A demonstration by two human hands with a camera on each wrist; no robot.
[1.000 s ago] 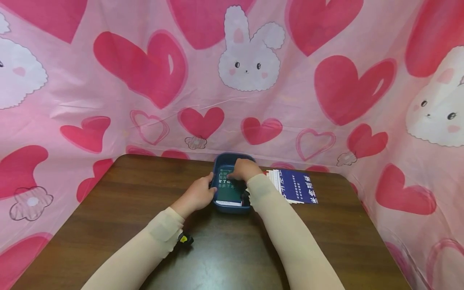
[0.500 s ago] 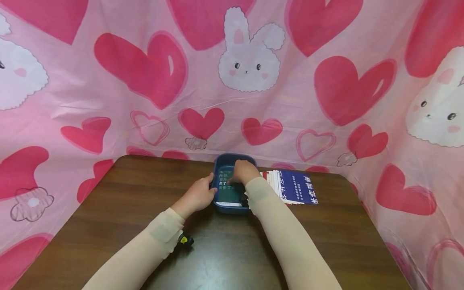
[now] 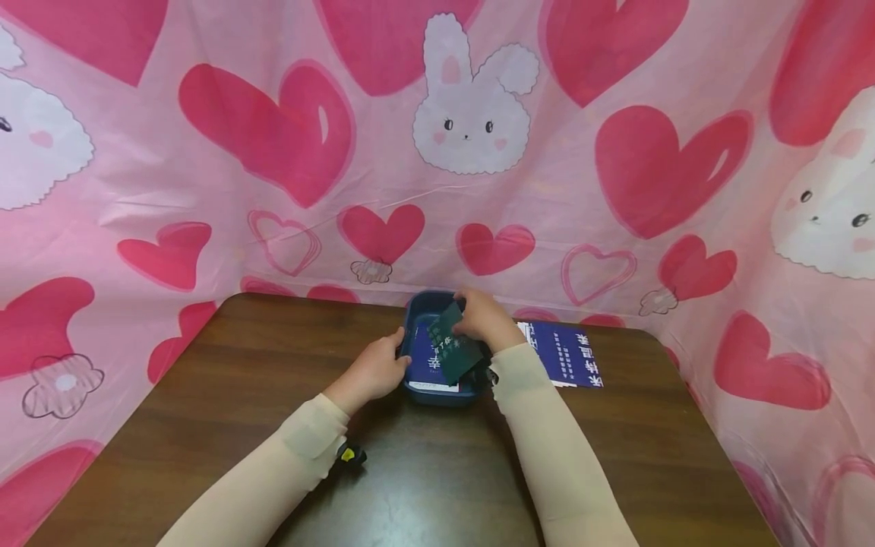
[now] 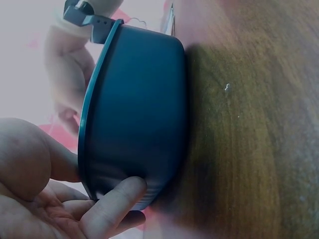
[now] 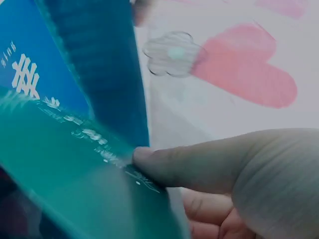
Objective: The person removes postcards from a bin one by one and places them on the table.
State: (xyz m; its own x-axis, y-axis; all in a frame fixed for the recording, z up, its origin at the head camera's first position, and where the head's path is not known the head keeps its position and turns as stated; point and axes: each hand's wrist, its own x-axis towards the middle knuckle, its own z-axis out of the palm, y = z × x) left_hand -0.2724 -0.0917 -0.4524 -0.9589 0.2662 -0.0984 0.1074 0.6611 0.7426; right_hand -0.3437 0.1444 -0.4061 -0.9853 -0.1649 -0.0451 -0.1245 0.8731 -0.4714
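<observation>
Draped nook, heart-print backdrop, wooden table

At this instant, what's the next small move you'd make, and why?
I'd probably have the right hand lift the green card clear of the box toward the fanned cards on the right. It pinches the card, which tilts above a blue card inside, while the left hand grips the box's side.

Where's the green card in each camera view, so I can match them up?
Head: green card just below centre, slightly right, held by the right hand.
Left wrist: not visible.
Right wrist: lower left.
Shared landmark: the blue container, in all three.
</observation>
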